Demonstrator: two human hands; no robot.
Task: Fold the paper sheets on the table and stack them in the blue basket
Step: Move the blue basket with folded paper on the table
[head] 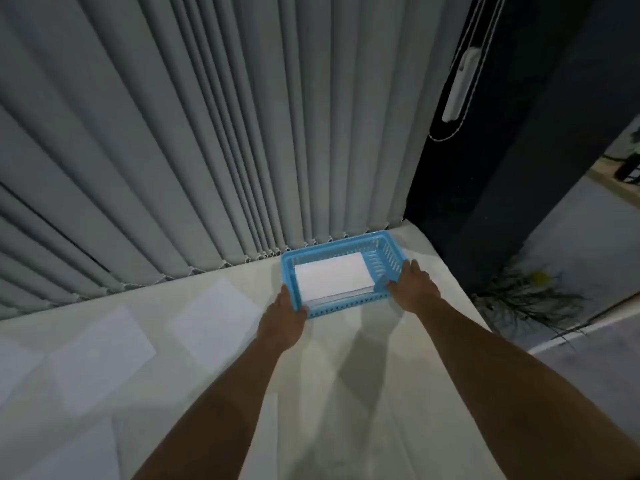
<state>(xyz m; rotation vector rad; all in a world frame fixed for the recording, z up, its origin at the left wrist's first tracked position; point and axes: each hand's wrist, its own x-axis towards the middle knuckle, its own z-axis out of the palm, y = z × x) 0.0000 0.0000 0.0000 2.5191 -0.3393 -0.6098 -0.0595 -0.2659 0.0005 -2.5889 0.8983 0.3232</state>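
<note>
**Head view: both hands on the basket, sheets waiting on the table**

Head view is showing us the blue basket [393, 249] sitting at the far side of the table [346, 393], close under the grey blinds [173, 133]. Inside it a white folded stack [332, 277] is lying flat on the bottom, so we are judging part of the job as done. How many sheets are making up that stack we cannot tell.

Out on the table to the left, unfolded paper is lying flat: one sheet [216, 322] nearest the basket, a second sheet [104, 358] beside it, and the pale edges of more toward the lower left corner. Those are waiting for folding and stacking, so we are reckoning a good share of the work is left.

We are reaching forward with both arms outstretched. Our left hand [282, 322] is gripping the basket's near left corner, fingers curled on the rim. Our right hand [412, 285] is clasping the near right corner, thumb hooked over the rim
</note>
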